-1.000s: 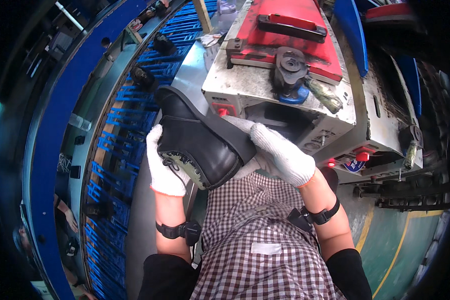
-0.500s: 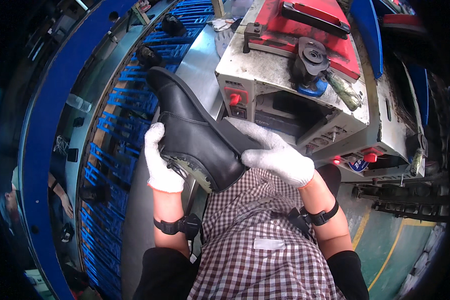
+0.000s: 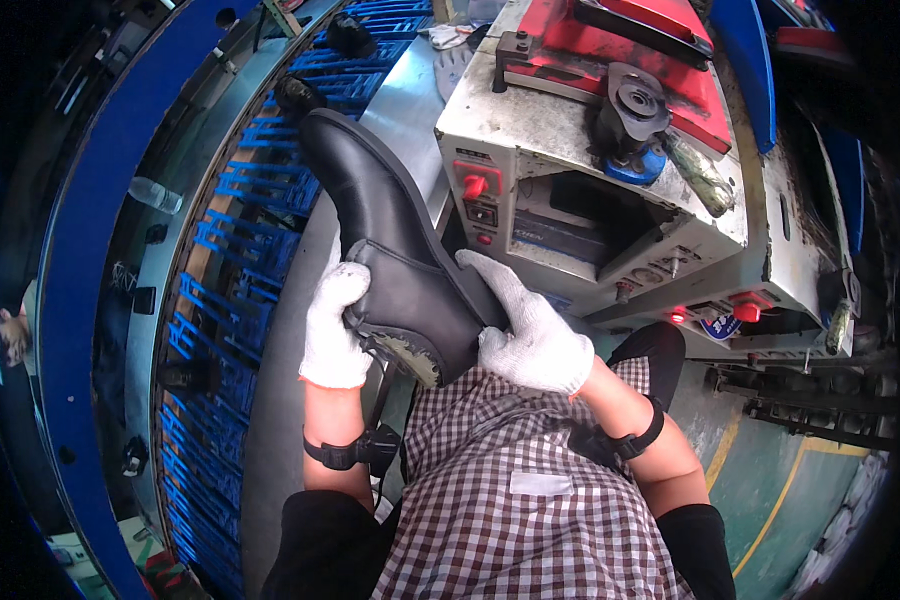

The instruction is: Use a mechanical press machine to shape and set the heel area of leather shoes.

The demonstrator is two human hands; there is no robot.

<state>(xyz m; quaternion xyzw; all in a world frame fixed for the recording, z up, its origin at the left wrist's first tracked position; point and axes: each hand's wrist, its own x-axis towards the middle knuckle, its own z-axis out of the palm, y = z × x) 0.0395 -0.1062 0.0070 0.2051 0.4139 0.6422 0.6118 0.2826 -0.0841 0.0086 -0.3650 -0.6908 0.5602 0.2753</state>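
Note:
A black leather boot (image 3: 400,240) is held up before me, its toe pointing up and left and its sole facing right. My left hand (image 3: 334,325), in a white knit glove, is closed on the laced side near the opening, where a pale, rough-edged lining shows. The gloved right hand (image 3: 532,335) wraps round the heel end of the sole, thumb below and fingers over the edge. Both hands touch the boot, and its lower part reaches down to my checked apron (image 3: 510,440).
A grimy white machine (image 3: 475,120) with a red cover and red knobs stands to the right. Left of me runs a rack of blue bars (image 3: 250,230) carrying several dark shoes, beyond a metal ledge (image 3: 280,430). Another person (image 3: 15,335) is at the far left.
The boot has turned slightly, with its toe shifting up and right. My right hand has moved a little left and down along the heel; the left hand still grips the laced side.

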